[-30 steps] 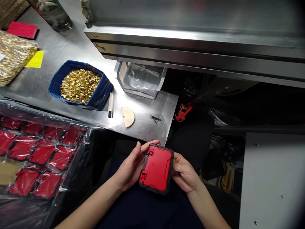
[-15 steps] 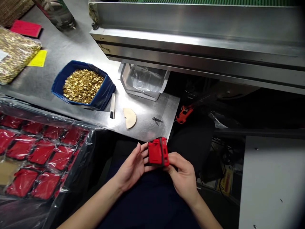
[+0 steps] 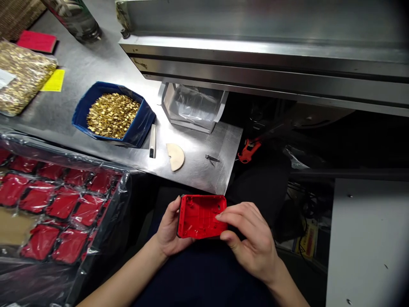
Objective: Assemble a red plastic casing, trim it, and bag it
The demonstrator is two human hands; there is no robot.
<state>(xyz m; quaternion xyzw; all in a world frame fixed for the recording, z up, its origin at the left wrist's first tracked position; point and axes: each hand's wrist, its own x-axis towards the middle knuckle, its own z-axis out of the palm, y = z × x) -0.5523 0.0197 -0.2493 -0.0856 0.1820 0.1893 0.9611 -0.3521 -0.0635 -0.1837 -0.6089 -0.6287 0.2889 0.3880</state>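
A shallow red plastic housing (image 3: 200, 215) with a dark outer edge is held over my lap, its hollow inner side facing up toward me. Small posts and ribs show inside it. My left hand (image 3: 172, 232) grips its left end, thumb along the side and fingers underneath. At the right end is my right hand (image 3: 252, 238), with its fingertips reaching over the rim into the hollow and the thumb at the lower right corner. The housing's underside is hidden.
A blue bin (image 3: 79, 115) of small brass parts, a cutter (image 3: 152, 140), a cream half-disc (image 3: 175, 157), nail clippers (image 3: 212, 159) and a grey bin (image 3: 204, 125) stand on the metal table (image 3: 220, 177). Left is a plastic-lined box (image 3: 119, 200) of red parts. A metal frame (image 3: 255, 64) overhangs the table.
The red housing has turned from a tilted, edge-on pose to show its hollow side. My left hand has closed on its left end; my right fingers have moved over its right rim.
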